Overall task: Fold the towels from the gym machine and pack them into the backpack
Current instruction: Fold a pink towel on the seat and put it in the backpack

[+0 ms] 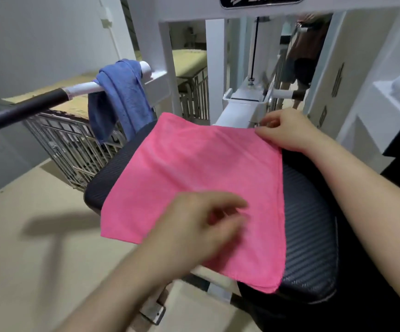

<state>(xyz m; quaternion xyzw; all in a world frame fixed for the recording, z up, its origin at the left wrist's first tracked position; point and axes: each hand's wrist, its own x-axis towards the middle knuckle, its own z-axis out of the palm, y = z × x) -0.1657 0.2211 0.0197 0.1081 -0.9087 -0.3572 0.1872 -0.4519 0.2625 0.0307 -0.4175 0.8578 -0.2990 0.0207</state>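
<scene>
Two towels: pink towel [194,183] flat on seat pad [309,236], blue towel [120,97] draped at 10 o'clock. The right hand [287,130] pinches the pink corner; left hand [201,221], grip loose, empty.

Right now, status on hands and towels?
Right hand pinches far corner of pink towel. Left hand over it, blurred, grip unclear. Towel flat on black seat. Blue towel hangs on machine handle; no backpack in view.

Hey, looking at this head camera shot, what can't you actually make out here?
Backpack: nowhere in the head view.
Left hand: motion-blurred; whether it grips the pink towel is unclear.
Logo plate: cut off by the top edge, unreadable.
Blue towel: far half hidden behind the bar it hangs over.
</scene>
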